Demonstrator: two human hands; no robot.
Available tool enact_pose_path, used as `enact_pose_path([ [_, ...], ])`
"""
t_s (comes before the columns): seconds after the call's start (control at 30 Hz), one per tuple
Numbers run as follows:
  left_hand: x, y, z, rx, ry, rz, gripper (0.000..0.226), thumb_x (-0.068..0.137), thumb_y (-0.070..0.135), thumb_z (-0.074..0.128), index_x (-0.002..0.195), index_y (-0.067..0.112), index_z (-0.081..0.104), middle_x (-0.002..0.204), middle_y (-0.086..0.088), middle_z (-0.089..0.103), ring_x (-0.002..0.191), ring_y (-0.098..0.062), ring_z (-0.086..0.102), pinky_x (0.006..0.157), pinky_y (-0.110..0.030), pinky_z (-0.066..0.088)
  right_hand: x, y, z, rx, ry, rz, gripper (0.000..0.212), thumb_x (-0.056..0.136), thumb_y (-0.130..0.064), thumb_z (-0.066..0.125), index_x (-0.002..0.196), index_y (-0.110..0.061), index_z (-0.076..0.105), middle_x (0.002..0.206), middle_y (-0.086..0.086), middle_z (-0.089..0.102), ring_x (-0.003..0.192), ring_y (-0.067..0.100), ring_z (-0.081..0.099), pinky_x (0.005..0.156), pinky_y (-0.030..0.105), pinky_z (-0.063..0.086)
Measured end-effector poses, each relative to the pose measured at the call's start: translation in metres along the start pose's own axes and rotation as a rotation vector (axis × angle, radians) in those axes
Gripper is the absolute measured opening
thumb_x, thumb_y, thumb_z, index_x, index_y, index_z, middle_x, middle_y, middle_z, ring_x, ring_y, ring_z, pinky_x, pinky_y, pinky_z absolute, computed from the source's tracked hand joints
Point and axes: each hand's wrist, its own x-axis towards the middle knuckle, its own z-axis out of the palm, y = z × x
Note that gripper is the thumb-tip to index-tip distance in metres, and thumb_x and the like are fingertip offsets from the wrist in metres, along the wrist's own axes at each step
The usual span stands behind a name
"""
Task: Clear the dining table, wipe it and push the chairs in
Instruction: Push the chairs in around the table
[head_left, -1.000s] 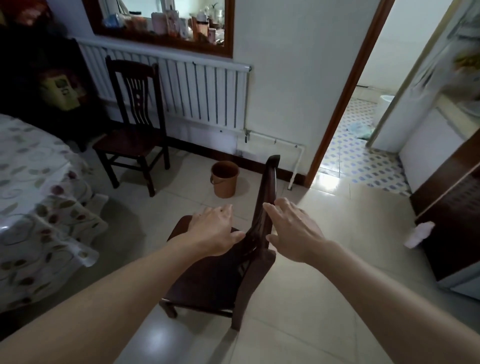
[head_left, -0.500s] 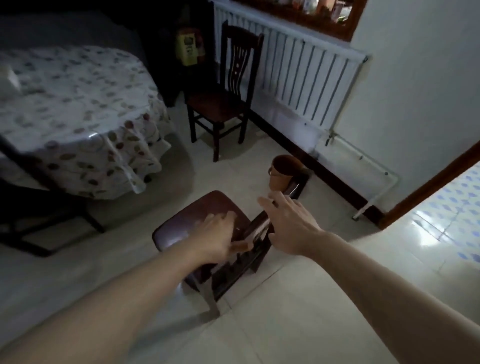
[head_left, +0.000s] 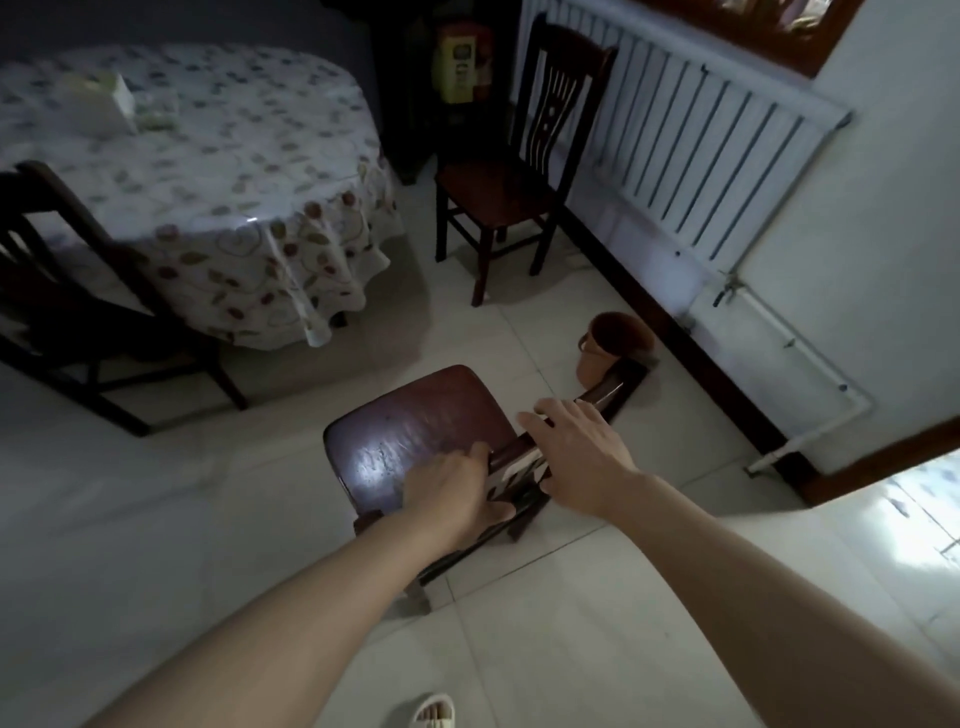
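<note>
Both hands are at the backrest of the near chair (head_left: 410, 436), which stands on the floor right of the cloth-covered bench (head_left: 208, 171). The left hand (head_left: 457, 493) grips the backrest; the right hand (head_left: 576, 457) rests on it, fingers straight.

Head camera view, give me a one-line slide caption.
Both hands, left and right, on a wooden chair's backrest near the cloth-covered dining table.
</note>
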Motion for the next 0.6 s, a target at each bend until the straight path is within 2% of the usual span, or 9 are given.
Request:
enact_pose_path([
  [0.1,0.005,0.005,0.007,0.011,0.042,-0.037,0.052,0.084,0.044,0.062,0.123,0.016,0.043,0.116,-0.007,0.06,0.106,-0.027,0.058,0.072,-0.032,0.041,0.007,0.008,0.006,-0.047,0.003,-0.065,0.071,0.079,-0.024,0.068,0.14,-0.024,0.032,0.135,0.001,0.042,0.13,0.021,0.034,0.112,0.033,0.02],
  [0.17,0.009,0.006,0.008,0.014,0.056,-0.063,0.046,0.084,0.04,0.062,0.118,0.015,0.046,0.113,-0.007,0.061,0.104,-0.028,0.058,0.069,-0.03,0.039,0.016,0.014,0.011,-0.061,0.018,-0.112,0.066,0.08,-0.015,0.064,0.139,-0.023,0.035,0.127,0.001,0.049,0.123,0.022,0.04,0.109,0.033,0.024],
  [0.23,0.014,0.004,0.01,0.025,0.067,-0.095,0.039,0.083,0.037,0.063,0.113,0.015,0.049,0.112,-0.008,0.061,0.104,-0.029,0.058,0.068,-0.03,0.038,0.027,0.021,0.016,-0.075,0.047,-0.174,0.054,0.08,-0.006,0.059,0.131,-0.02,0.044,0.116,0.002,0.055,0.112,0.022,0.047,0.102,0.031,0.03],
  [0.33,0.019,0.002,0.012,0.07,0.065,-0.125,0.031,0.084,0.033,0.062,0.108,0.015,0.055,0.11,-0.008,0.063,0.102,-0.03,0.059,0.068,-0.029,0.04,0.039,0.027,0.02,-0.085,0.048,-0.254,0.037,0.08,-0.004,0.057,0.113,-0.019,0.053,0.1,0.0,0.06,0.097,0.023,0.056,0.086,0.031,0.037],
  [0.47,0.026,0.002,0.012,0.117,0.057,-0.147,0.03,0.085,0.029,0.062,0.111,0.014,0.058,0.112,-0.008,0.061,0.102,-0.03,0.059,0.07,-0.03,0.041,0.053,0.044,0.016,-0.069,0.042,-0.385,0.022,0.088,-0.018,0.054,0.11,-0.021,0.052,0.101,-0.002,0.061,0.092,0.022,0.06,0.07,0.031,0.036],
  [0.6,0.031,-0.004,0.004,0.124,0.073,-0.199,0.023,0.085,0.023,0.06,0.106,0.014,0.058,0.107,-0.006,0.062,0.099,-0.028,0.06,0.071,-0.032,0.045,0.067,0.052,0.006,-0.029,0.041,-0.468,0.025,0.091,-0.036,0.055,0.108,-0.018,0.051,0.099,0.0,0.063,0.088,0.023,0.061,0.071,0.033,0.046],
])
